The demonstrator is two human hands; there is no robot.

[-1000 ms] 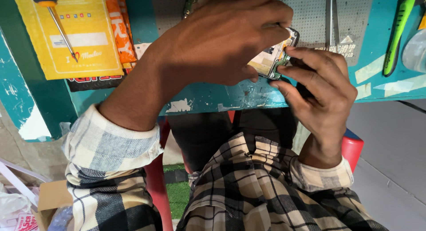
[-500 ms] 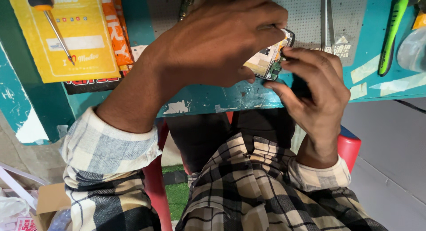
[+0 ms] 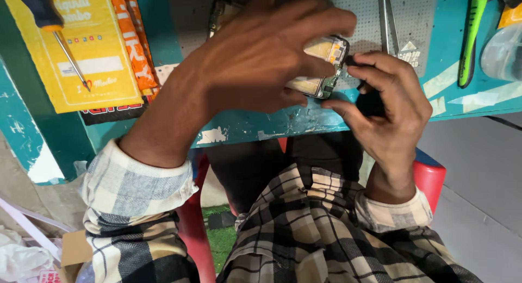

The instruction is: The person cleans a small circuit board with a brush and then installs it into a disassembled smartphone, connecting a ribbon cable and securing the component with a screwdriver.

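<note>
Opened phone [image 3: 326,65], circuit board exposed, at the near edge of the teal bench [image 3: 261,125], under the left hand [image 3: 261,60], whose spread fingers press and grip it. Right hand [image 3: 380,103] curled just beside its right end, fingertips pinching a small dark part [image 3: 350,60]. Around: yellow packet [image 3: 87,54] with screwdriver [image 3: 54,27] lying on it, tweezers [image 3: 387,16], green-handled tool [image 3: 472,38].

A small repair workshop for phones, by the look of it; a worn, paint-chipped teal table [image 3: 244,128] carries a grey work mat [image 3: 424,22] at the far side, metal tweezers [image 3: 389,19], a green-handled tool [image 3: 472,35] at the far right, and a screwdriver [image 3: 65,46] lying on a yellow packet [image 3: 81,71] at the left; an opened phone [image 3: 326,65] with bare circuitry sits near the middle.
</note>
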